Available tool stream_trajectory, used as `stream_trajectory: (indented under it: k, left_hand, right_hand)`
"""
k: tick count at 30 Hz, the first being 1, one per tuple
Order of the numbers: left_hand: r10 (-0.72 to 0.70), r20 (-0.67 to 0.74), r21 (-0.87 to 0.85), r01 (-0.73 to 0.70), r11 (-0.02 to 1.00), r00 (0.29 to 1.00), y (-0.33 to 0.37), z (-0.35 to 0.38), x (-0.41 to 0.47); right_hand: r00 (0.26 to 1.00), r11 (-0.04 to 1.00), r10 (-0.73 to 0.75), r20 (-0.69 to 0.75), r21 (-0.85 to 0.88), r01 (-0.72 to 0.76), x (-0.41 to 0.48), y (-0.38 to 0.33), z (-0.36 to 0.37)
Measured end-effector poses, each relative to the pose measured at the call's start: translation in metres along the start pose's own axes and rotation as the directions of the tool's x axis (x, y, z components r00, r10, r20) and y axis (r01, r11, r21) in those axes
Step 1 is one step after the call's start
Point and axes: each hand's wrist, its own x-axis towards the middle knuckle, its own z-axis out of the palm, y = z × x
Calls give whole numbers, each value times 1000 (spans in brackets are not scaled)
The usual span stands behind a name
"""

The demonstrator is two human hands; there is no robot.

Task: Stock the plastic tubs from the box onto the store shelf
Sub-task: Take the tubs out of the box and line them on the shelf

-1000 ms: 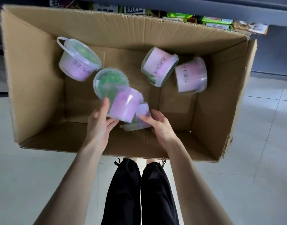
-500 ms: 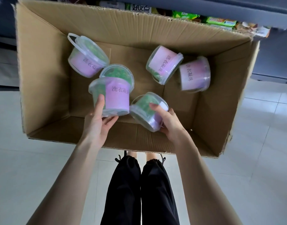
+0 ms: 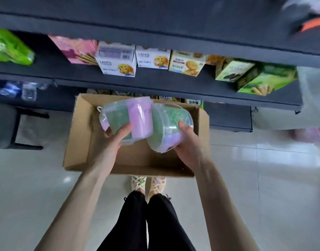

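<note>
My left hand [image 3: 113, 140] grips a clear plastic tub with a purple label and green contents [image 3: 130, 118], held above the open cardboard box [image 3: 77, 134]. My right hand [image 3: 189, 147] grips a second tub of the same kind [image 3: 169, 125], tilted on its side and touching the first. Both tubs hang over the box and hide most of its inside; part of another tub [image 3: 103, 122] peeks out behind the left one. The dark store shelf [image 3: 155, 82] runs across the view beyond the box.
Biscuit boxes [image 3: 119, 62] and green packets [image 3: 264, 78] stand on the middle shelf, with bare shelf board between the green bag [image 3: 8, 48] at left and the pink box [image 3: 75, 49]. Bottles [image 3: 16, 89] sit lower left. A dark stool frame [image 3: 12, 127] stands on the tiled floor.
Both hands have lifted their tubs up out of the box. The view has risen and tilted forward, so the box looks smaller and the shelves with biscuit boxes have come into sight.
</note>
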Motion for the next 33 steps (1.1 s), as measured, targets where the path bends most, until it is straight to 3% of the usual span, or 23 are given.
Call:
stream_trajectory:
  k: [5,11,16,23,29,33]
  left_hand:
    - [215,60,29,-217,976,975,108,24,-30]
    - [450,150,-52,-448,893,880,227,64,-44]
    - [607,188,-125,-594,795,772,305,83,-51]
    - [658,209,-135,-645,752,723,374,77,-33]
    - [706,157,12,-716,698,690,397,74,-8]
    - [699,105,78,-707,703,707,408,73,17]
  right_hand:
    - [988,962,-148,36,-228,152,-61,-98,51]
    - [936,836,-341,93,-425,347,-111,-205,118]
    - [880,803,-439,181,-359,475,-129,-260,167]
    - [807,789,-475,351,-235,567,-136,-301,211]
    - [670,638,-707,227,-204,743,-122,-329,236]
    - [578,547,-804,139,-210,811,-116,-353,240]
